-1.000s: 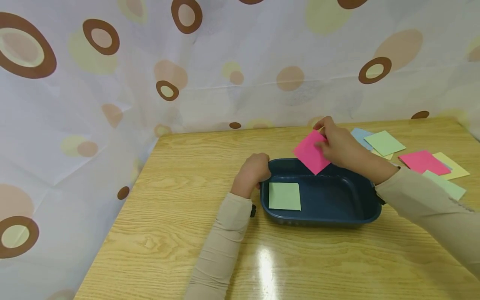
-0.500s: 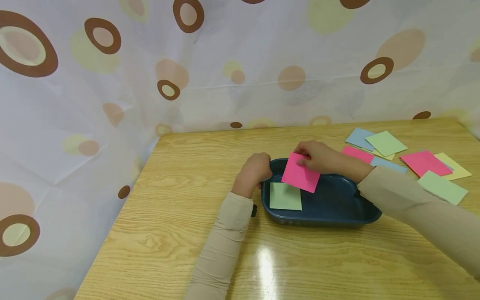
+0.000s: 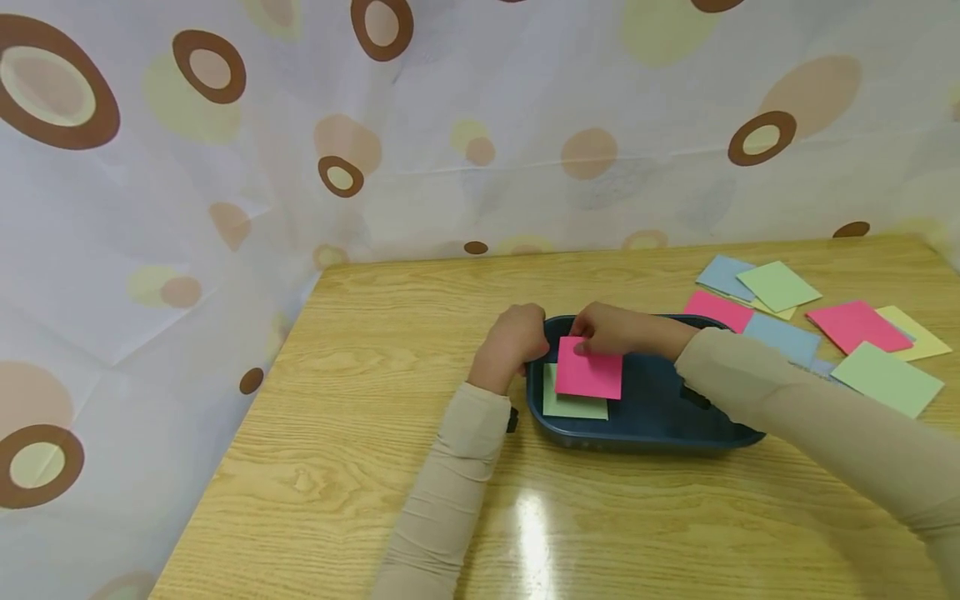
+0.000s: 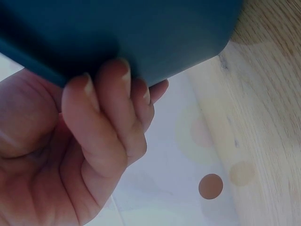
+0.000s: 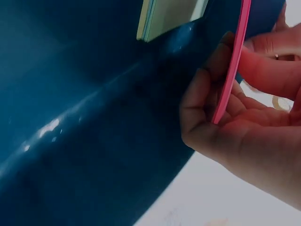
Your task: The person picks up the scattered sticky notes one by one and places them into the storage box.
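A dark blue tray (image 3: pixel 652 408) stands on the wooden table. My left hand (image 3: pixel 510 346) grips its left rim; in the left wrist view the curled fingers (image 4: pixel 101 122) lie against the tray's outer wall (image 4: pixel 160 33). Between thumb and fingers my right hand (image 3: pixel 611 329) pinches a pink sticky note pad (image 3: pixel 588 371), held inside the tray over its left end. A light green sticky note pad (image 3: pixel 573 407) lies on the tray floor, partly covered by the pink one in the head view. The right wrist view shows the pink pad (image 5: pixel 231 66) edge-on, with the green pad (image 5: pixel 171 19) beyond.
Right of the tray, several more pads lie on the table, among them a blue one (image 3: pixel 783 337), a pink one (image 3: pixel 858 325), a green one (image 3: pixel 888 379) and a yellow one (image 3: pixel 915 333). A patterned cloth (image 3: pixel 450 125) hangs behind and left of the table (image 3: pixel 337 433).
My right hand has carried the pink pad left and down, from above the tray's back rim to over the green pad. My left hand has stayed on the rim.
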Demonstrator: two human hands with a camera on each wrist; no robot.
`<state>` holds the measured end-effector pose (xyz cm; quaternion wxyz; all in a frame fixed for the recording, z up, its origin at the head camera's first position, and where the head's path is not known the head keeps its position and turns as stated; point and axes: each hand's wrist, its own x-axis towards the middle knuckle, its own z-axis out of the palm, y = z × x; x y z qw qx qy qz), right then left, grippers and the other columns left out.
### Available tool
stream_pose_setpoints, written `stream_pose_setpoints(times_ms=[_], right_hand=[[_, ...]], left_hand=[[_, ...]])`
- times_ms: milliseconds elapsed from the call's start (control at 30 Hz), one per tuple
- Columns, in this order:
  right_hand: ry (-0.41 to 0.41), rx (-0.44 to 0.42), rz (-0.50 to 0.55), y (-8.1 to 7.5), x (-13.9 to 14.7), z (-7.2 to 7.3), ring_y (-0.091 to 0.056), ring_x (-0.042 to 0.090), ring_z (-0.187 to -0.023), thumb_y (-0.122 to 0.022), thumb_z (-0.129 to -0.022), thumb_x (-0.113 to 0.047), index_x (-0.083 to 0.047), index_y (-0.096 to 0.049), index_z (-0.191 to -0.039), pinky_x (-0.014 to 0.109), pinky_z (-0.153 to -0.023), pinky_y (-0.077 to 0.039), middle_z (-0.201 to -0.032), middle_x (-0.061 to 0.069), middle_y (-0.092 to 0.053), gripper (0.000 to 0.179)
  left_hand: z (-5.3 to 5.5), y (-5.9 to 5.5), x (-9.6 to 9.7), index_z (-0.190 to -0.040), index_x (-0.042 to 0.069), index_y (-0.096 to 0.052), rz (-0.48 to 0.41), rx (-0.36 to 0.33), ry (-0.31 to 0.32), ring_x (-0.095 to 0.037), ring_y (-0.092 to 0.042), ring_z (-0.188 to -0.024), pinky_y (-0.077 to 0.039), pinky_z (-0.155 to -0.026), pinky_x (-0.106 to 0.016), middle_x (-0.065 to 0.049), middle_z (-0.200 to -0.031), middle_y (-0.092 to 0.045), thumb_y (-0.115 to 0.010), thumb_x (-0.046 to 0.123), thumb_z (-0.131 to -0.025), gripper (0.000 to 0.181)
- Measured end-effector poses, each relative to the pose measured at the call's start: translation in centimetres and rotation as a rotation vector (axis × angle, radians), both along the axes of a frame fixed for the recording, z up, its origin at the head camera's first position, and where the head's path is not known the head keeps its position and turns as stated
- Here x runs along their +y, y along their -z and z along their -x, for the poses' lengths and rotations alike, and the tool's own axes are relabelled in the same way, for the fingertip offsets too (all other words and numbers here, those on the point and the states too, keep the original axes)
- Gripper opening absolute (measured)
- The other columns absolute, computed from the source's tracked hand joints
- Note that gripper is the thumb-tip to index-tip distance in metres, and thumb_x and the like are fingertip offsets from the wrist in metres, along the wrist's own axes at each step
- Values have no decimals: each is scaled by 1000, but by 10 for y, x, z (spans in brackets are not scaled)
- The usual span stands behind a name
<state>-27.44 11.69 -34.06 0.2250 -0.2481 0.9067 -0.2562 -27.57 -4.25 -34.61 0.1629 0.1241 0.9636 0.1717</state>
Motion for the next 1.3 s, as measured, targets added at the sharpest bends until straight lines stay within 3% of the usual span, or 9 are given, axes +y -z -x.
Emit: stream_pose_setpoints(times_ms=[233,567,833,967,1133,1300], right_hand=[[-4,-62,-37,11,-11,4,-54,17,-74,-61,-91,-6,9,-67,-100,27,-66,-46,-89,11,-65,18],[39,-119,-39,20,-16,6,-50,15,-71,-62,-91,-5,9,-67,-100,24,-63,-42,-88,9,-64,17],[-20,-67,-25,27,-18,8,-44,14,-63,-61,-89,-1,3,-62,-83,24,-58,-36,-72,4,-53,7],[-40,-50,-32,30,-20,8,-38,13,-60,-63,-88,-4,-3,-53,-75,25,-56,-31,-65,0,-42,17],[-37,-32,-82,30,-26,4,-40,14,-62,-66,-87,-6,-5,-51,-79,25,-57,-33,-68,1,-42,17],[-87,60,-91,30,-31,-2,-43,16,-64,-64,-86,1,-4,-49,-87,27,-59,-35,-73,4,-47,15]], left_hand=[[0,0,2,-114,1,-62,11,9,12,-19,-61,-54,-50,-41,-23,-16,-103,-65,-56,3,-92,22],[-2,-4,4,-117,1,-62,16,15,22,-22,-65,-71,-50,-41,-23,-14,-105,-65,-56,5,-93,25],[-1,-5,3,-112,1,-63,16,20,21,-23,-64,-71,-49,-41,-24,-14,-102,-65,-56,4,-92,22],[-1,-4,2,-112,1,-63,20,15,19,-22,-64,-71,-49,-41,-24,-14,-101,-65,-56,4,-92,21],[0,-2,0,-109,1,-63,22,18,25,-21,-62,-67,-49,-41,-23,-13,-98,-66,-55,3,-92,19],[0,-2,-2,-107,1,-64,34,38,35,-22,-63,-64,-49,-41,-23,-13,-98,-66,-56,4,-91,18]])
